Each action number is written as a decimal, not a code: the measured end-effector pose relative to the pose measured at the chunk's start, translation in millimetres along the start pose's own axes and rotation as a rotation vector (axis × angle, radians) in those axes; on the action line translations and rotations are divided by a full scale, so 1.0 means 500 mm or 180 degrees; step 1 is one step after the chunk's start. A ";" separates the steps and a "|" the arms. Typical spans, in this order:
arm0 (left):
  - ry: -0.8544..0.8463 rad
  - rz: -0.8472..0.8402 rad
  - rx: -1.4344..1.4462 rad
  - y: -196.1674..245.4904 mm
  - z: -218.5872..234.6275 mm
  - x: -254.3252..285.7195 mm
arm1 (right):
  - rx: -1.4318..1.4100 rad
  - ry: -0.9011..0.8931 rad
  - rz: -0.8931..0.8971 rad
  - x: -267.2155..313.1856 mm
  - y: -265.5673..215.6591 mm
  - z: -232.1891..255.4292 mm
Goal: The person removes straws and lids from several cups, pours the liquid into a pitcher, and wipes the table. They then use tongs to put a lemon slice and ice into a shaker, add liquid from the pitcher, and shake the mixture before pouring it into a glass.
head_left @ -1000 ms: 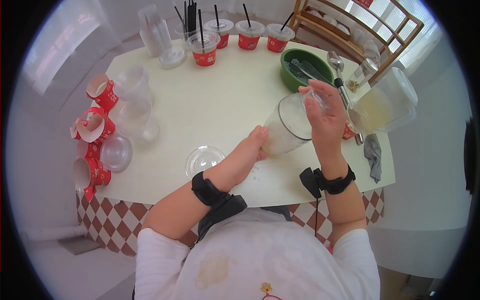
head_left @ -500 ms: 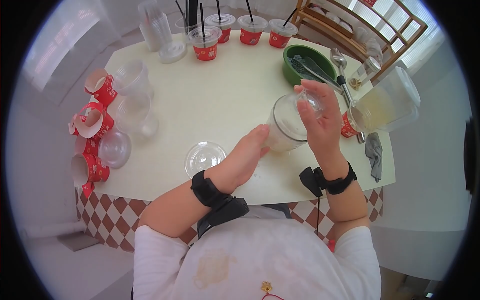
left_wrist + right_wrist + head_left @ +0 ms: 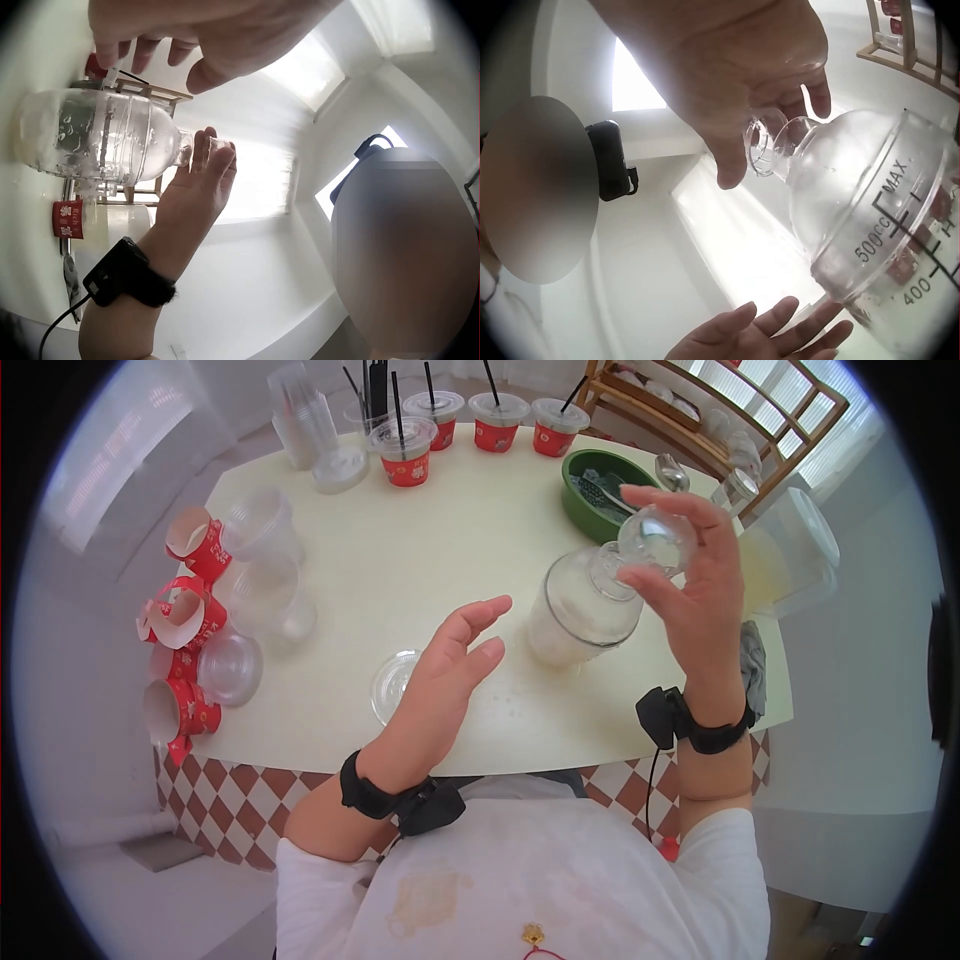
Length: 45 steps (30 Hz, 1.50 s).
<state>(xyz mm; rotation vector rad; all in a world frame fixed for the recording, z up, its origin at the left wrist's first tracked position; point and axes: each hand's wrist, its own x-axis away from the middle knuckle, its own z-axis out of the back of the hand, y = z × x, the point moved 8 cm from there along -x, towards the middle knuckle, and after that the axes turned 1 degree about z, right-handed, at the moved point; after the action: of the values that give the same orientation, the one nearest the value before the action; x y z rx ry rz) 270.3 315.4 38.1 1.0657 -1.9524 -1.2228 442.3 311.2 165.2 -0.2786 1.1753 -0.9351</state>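
Observation:
A clear cocktail shaker (image 3: 583,610) with measuring marks and a "MAX" line stands upright on the table, some cloudy pale liquid low inside it. My right hand (image 3: 700,560) pinches its small clear cap (image 3: 657,540) between thumb and fingers, right beside the shaker's narrow neck. My left hand (image 3: 440,685) is off the shaker, to its left, with fingers extended and nothing held. In the left wrist view the cap (image 3: 213,150) shows between the right hand's fingers, at the mouth of the shaker (image 3: 120,139).
Left on the table are red paper cups (image 3: 180,705) and clear plastic cups (image 3: 265,600). A clear dome lid (image 3: 392,685) lies partly behind my left hand. Lidded drinks with straws (image 3: 495,435) line the back. Right are a green bowl (image 3: 580,510), a pitcher (image 3: 790,560) and a grey cloth (image 3: 752,660).
My left hand has let go of the shaker and moved left toward me. My right hand has shifted right with the cap, which has come away from over the shaker's top; the shaker now stands more upright.

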 end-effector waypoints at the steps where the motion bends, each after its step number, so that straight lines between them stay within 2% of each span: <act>1: -0.0046 -0.0087 -0.0028 0.007 -0.001 0.006 | -0.0137 0.0171 0.0138 -0.001 -0.005 0.014; 5: -0.0243 -0.0328 -0.0364 0.012 -0.010 0.021 | -0.0695 0.0371 -0.0343 -0.001 0.038 0.048; 8: -0.0444 -0.0531 -0.0931 0.006 -0.012 0.020 | 0.0357 0.0291 -0.0942 0.045 0.099 0.104; 11: -0.0574 -0.0506 -0.1136 -0.013 -0.013 0.021 | 0.1982 -0.0693 -0.1108 0.109 0.127 0.074; 14: -0.0573 -0.0565 -0.1246 -0.018 -0.019 0.019 | 0.2397 -0.1380 -0.0985 0.184 0.185 0.033; 17: -0.0586 -0.0635 -0.1429 -0.020 -0.021 0.016 | 0.2862 -0.1864 -0.1263 0.219 0.221 0.007; 20: -0.0532 -0.0595 -0.1537 -0.024 -0.015 0.010 | 0.2860 -0.1894 -0.1325 0.220 0.227 -0.001; 23: -0.0476 -0.0503 -0.1496 -0.030 -0.007 0.008 | 0.2851 -0.1464 -0.0806 0.196 0.191 0.016; 26: -0.0408 -0.0363 -0.1502 -0.028 -0.007 -0.002 | 0.1886 -0.0559 -0.1485 0.142 0.159 0.078; 27: -0.0371 -0.0412 -0.1606 -0.026 -0.011 -0.009 | 0.1078 -0.0263 -0.1758 0.131 0.165 0.086; 30: -0.0295 -0.0539 -0.1994 -0.028 -0.031 -0.047 | -0.0002 -0.0397 -0.0808 0.071 0.116 0.014; 34: -0.0304 -0.0743 -0.2488 -0.025 -0.060 -0.083 | -0.0470 -0.0716 -0.1242 0.057 0.117 -0.061; 35: -0.0292 -0.0812 -0.2566 -0.020 -0.066 -0.088 | -0.0459 -0.0630 -0.1367 0.053 0.116 -0.064; 38: -0.0318 -0.0478 -0.2602 -0.017 -0.074 -0.100 | -0.0357 -0.0177 -0.1239 0.062 0.116 -0.061; 41: 0.0174 -0.1204 -0.3155 -0.028 -0.066 -0.087 | -0.0372 0.0113 -0.0845 0.068 0.105 -0.055; 45: -0.0048 -0.1019 -0.2947 -0.041 -0.063 -0.098 | -0.0297 0.0115 -0.0744 0.062 0.105 -0.048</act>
<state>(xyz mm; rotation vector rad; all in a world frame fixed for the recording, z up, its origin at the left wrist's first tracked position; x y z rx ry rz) 326.8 338.5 28.8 0.8521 -0.9880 -2.0094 448.4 326.6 101.9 -0.4839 1.2392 -1.0938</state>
